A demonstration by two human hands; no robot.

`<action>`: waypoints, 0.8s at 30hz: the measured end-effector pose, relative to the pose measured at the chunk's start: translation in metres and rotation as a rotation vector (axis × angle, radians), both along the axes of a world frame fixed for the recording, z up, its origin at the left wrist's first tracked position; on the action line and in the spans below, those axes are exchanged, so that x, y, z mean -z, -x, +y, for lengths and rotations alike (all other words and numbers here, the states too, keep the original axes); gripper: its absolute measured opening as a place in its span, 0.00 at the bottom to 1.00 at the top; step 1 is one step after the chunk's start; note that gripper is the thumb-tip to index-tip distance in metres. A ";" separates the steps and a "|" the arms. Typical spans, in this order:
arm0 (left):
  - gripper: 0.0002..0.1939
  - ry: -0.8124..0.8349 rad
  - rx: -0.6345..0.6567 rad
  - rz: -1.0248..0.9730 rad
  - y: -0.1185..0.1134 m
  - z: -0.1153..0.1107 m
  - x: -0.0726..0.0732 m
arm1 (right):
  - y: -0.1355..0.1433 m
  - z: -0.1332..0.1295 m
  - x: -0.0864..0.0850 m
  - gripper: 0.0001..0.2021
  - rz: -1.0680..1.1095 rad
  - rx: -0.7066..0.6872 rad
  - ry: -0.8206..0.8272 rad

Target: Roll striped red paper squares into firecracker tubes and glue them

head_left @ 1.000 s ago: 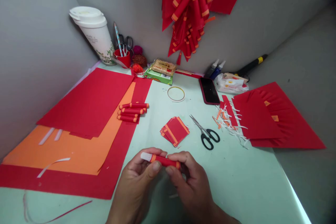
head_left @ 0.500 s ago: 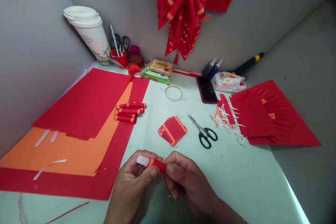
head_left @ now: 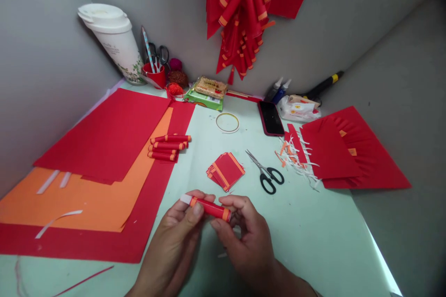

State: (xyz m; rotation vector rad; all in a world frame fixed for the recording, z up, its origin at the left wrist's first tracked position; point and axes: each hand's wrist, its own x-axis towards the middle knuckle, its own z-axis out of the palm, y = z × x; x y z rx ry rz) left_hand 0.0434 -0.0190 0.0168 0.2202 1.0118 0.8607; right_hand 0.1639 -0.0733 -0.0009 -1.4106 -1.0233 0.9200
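My left hand [head_left: 174, 234] is closed on a red paper roll [head_left: 211, 209] with orange bands at both ends, its thumb pressing near the left band. A white tip [head_left: 186, 199] pokes out of the roll's left end; what it belongs to is hidden inside. Around the right end of the same roll, the thumb and fingers of my right hand [head_left: 244, 232] are curled. Just beyond my hands lies a stack of red paper squares [head_left: 226, 171] with orange edge strips. Black-handled scissors [head_left: 266, 174] rest to its right, and finished-looking red rolls [head_left: 169, 147] lie to its left.
Large red [head_left: 108, 134] and orange sheets [head_left: 104, 204] cover the left side. A white cup [head_left: 113, 41], a phone [head_left: 271, 118], a tape ring [head_left: 227, 122] and snack packets [head_left: 209, 90] stand or lie behind. Paper scraps [head_left: 296, 153] sit right; red paper firecrackers [head_left: 240, 14] hang on the wall.
My right hand has loosened and shifted right, so the roll's right orange band now shows. Less of the white tip sticks out at the left. The whole view has shifted slightly.
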 end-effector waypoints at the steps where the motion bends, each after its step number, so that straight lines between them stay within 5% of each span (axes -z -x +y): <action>1: 0.16 0.021 -0.013 0.000 0.000 0.001 0.000 | 0.000 0.000 0.000 0.12 0.008 0.000 0.004; 6: 0.16 0.031 -0.019 -0.011 -0.001 0.001 0.001 | -0.003 -0.001 0.002 0.07 -0.013 0.009 -0.017; 14: 0.13 -0.211 0.098 0.121 0.007 -0.007 0.009 | -0.011 0.005 -0.002 0.17 0.567 -0.086 0.243; 24: 0.11 -0.376 0.181 0.335 0.017 -0.007 0.022 | -0.012 0.006 0.001 0.20 0.770 -0.190 0.380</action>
